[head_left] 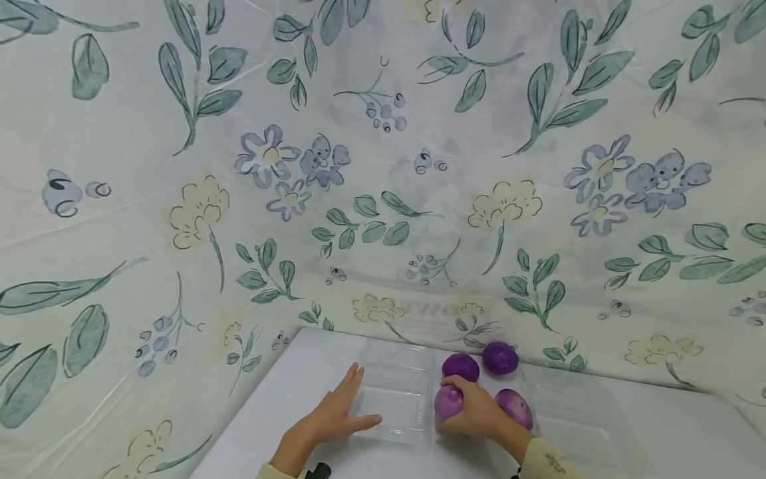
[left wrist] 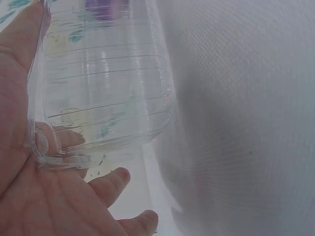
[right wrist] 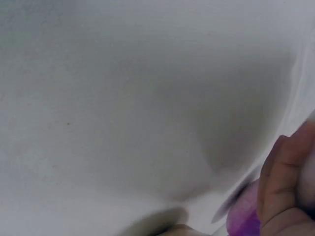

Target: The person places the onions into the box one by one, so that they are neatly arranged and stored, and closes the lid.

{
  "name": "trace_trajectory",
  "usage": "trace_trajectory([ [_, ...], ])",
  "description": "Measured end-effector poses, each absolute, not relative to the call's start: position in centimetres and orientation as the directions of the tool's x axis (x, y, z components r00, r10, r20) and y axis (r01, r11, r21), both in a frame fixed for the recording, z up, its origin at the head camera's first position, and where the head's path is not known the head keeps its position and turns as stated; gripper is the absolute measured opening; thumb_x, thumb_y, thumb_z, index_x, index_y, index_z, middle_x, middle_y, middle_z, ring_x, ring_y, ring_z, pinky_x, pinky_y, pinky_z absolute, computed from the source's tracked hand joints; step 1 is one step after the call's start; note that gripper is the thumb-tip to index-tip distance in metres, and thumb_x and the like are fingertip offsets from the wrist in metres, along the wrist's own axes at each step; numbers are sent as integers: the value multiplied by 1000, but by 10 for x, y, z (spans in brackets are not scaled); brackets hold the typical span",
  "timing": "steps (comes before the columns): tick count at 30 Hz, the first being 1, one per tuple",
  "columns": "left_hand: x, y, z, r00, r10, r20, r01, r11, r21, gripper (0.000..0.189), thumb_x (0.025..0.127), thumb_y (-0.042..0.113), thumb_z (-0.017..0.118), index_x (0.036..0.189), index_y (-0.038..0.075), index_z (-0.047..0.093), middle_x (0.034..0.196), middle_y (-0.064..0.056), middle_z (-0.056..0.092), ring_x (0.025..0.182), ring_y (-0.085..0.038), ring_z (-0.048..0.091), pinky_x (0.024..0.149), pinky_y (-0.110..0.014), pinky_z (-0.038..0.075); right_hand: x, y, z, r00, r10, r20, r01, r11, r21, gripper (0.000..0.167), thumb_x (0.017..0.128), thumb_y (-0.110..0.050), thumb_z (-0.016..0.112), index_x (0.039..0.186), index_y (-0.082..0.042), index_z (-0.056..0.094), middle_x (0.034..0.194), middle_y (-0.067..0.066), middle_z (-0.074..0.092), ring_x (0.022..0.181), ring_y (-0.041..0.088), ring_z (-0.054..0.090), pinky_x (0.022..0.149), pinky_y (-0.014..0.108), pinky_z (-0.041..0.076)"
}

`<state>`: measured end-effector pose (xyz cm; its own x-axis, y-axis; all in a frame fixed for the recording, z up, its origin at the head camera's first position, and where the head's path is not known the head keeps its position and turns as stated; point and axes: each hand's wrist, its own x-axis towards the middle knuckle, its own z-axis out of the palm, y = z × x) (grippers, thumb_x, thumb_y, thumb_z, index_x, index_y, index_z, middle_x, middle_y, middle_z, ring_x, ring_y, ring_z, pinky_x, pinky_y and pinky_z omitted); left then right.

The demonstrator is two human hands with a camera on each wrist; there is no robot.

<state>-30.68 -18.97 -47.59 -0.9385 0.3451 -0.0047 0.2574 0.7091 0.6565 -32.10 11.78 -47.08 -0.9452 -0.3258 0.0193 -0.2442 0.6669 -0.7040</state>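
My right hand (head_left: 475, 409) grips a red onion (head_left: 449, 402) from above, fingers and thumb curled round its sides. In the right wrist view, that hand (right wrist: 285, 187) shows only at the lower right, beside a pink-purple onion surface (right wrist: 243, 214). Left of it stands a clear plastic container (head_left: 391, 409) with ridged walls. My left hand (head_left: 335, 411) lies along its left side, fingers straight and thumb spread. The left wrist view shows the palm (left wrist: 44, 201) against the container's clear wall (left wrist: 108, 88).
Two dark purple onions (head_left: 460, 367) (head_left: 500, 358) sit behind the right hand, and a paler one (head_left: 513, 408) to its right. Another clear plastic container (head_left: 583, 419) lies farther right on the white table (head_left: 257, 406). A flower-printed cloth (head_left: 371, 179) hangs behind.
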Motion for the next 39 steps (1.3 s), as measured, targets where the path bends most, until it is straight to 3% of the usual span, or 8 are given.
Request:
trace_trajectory([
  [3,-308,-188,-477,-938,346,-4,260,711,653,104,86,52,71,156,-2,17,165,-23,5,150,-44,16,110,-75,16,-319,121,-468,-951,-310,-12,-195,628,-753,79,61,-24,91,131,-13,57,116,18,62,91,26,62,54,34,56],
  [10,-305,-188,-474,-941,338,3,259,716,649,105,85,51,73,156,-2,17,165,-24,7,149,-46,19,109,-76,17,-320,124,-465,-942,-317,106,-288,610,-738,78,63,-31,90,131,-11,57,120,14,64,101,26,64,82,44,57],
  [12,-305,-188,-474,-941,339,4,261,716,647,104,85,50,73,156,-3,18,165,-24,7,149,-47,19,109,-76,17,-321,124,-463,-946,-305,112,-284,603,-745,78,63,-32,91,131,-11,57,120,14,64,102,27,64,83,48,57],
  [24,-303,-189,-474,-943,332,2,254,718,648,102,84,50,74,156,0,20,165,-23,7,148,-46,21,110,-75,17,-320,119,-455,-969,-232,87,-212,595,-775,77,65,-31,91,131,-14,56,118,14,63,101,27,64,85,51,57],
  [39,-305,-184,-474,-944,331,-2,247,706,664,102,86,49,72,157,1,18,165,-23,5,150,-45,17,110,-76,14,-341,118,-451,-960,-245,134,-257,584,-770,74,66,-33,91,129,-16,55,121,12,62,102,26,63,84,48,57],
])
